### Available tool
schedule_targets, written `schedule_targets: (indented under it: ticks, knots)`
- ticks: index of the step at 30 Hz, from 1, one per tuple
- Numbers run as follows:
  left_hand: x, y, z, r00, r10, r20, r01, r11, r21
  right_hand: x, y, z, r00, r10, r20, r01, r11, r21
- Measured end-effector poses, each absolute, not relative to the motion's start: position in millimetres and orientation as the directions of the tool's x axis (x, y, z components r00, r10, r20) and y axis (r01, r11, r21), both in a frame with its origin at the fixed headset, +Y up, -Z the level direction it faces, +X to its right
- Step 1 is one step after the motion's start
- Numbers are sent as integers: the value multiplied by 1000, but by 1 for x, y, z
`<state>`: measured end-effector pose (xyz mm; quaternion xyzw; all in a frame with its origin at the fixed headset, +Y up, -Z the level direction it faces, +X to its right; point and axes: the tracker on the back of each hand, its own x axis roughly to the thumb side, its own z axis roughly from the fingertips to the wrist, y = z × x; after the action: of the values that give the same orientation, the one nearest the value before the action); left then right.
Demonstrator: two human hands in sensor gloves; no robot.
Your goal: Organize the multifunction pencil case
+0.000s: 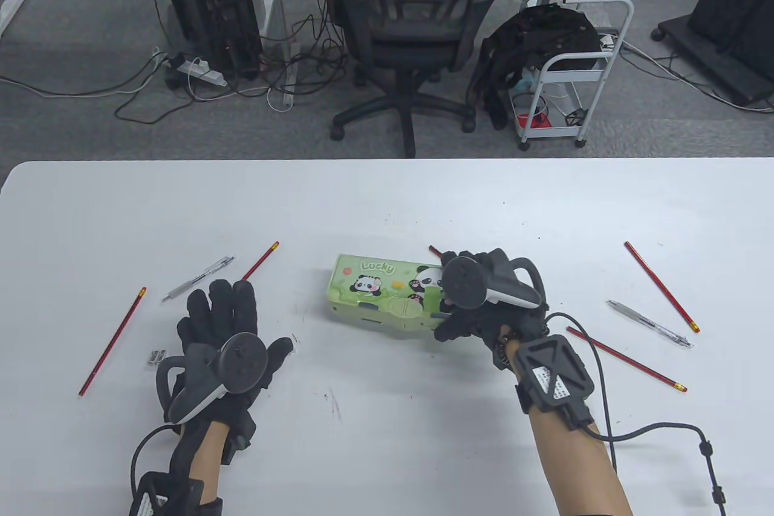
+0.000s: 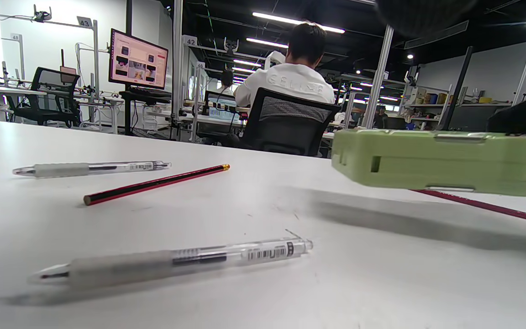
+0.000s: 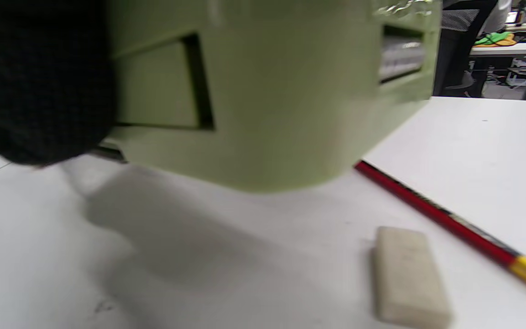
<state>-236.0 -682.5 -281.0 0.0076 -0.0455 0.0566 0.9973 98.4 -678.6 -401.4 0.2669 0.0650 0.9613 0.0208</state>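
Gripping the right end of the green panda pencil case [image 1: 378, 297], the right hand [image 1: 484, 304] holds it lifted clear of the white table [image 1: 387, 201]; the left wrist view shows a shadow and a gap beneath it. Just under the raised case, the right wrist view shows a red pencil [image 3: 445, 219] running diagonally and a beige eraser [image 3: 409, 276] lying just beside it, apart from it.

On the other side, the left hand [image 1: 227, 337] rests flat on the table with fingers spread, holding nothing. Near its fingertips lie a clear pen [image 1: 198, 279] and another red pencil [image 1: 261, 260]; a third red pencil [image 1: 112, 342] and a small metal sharpener [image 1: 157, 357] sit to its left.

Right of the gripping hand are a second clear pen [image 1: 650, 323] and two more red pencils [image 1: 626, 359], [image 1: 661, 294], well apart from the case.
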Motion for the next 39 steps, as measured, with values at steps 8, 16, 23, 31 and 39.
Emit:
schedule_targets:
  ticks: [8,16,23,31,39]
  knots:
    - [-240,-685,-283,990,121,76,-121,993,-6,74,-695,-396,-818,44,573,49,-988,146]
    - [-237,-686,-283,990,115,83,-114,993,-19,71,-711,-400,-827,10,562,111,-977,181]
    - [-237,-687,-283,990,115,78,-113,993,-27,70,-725,-396,-821,-44,569,170,-971,170]
    - [-231,-692,-286,990,105,94,-101,994,-47,86,-723,-383,-859,-15,512,116,-979,166]
    - [-208,-695,-289,982,96,163,-97,995,1,94,-721,-363,-886,-58,459,95,-994,57]
